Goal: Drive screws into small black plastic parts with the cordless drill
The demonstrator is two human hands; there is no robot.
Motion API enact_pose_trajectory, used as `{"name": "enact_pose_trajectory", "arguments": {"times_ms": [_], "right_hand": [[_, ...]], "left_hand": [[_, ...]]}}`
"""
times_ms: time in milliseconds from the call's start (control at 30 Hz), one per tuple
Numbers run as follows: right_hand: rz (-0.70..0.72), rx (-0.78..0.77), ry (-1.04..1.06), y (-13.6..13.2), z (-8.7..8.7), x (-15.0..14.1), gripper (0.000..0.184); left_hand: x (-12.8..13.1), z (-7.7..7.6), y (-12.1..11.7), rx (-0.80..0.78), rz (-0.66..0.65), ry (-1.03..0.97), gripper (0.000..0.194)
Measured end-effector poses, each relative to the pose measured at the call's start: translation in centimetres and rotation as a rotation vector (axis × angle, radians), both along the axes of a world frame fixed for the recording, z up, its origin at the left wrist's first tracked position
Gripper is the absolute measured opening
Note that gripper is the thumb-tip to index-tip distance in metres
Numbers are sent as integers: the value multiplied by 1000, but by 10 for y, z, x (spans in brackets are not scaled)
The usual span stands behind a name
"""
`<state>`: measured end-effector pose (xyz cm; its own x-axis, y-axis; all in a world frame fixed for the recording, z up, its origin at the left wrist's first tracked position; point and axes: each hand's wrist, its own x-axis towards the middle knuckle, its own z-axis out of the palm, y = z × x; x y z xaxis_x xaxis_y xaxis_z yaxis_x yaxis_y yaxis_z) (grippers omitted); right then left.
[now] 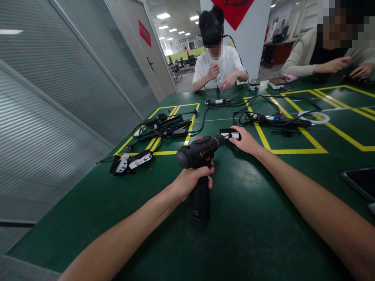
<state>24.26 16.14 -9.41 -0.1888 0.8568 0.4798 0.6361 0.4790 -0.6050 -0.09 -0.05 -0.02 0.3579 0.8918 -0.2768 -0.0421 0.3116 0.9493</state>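
My left hand point(191, 180) is wrapped round the grip of a black cordless drill point(199, 156) with a red switch on top. The drill stands above the green table point(234, 218), its nose pointing right and away. My right hand point(244, 140) rests on the table beyond the drill's nose. Its fingers are closed on a small black part with a white label point(230, 134). The drill's tip sits right beside that part.
Black parts with white labels point(131, 162) lie at the left. Cables and tools point(164, 127) fill the yellow-taped boxes. More cables and a white ring point(315, 117) lie at the right. One person sits across the table, another at the far right. A dark tablet point(360, 181) lies at the right edge.
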Motion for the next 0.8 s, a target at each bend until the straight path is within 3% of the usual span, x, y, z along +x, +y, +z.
{"name": "enact_pose_trajectory", "arguments": {"times_ms": [800], "right_hand": [[12,40,2,4,-4,0,51]], "left_hand": [[0,-2,0,4,-11,-8,23]]}}
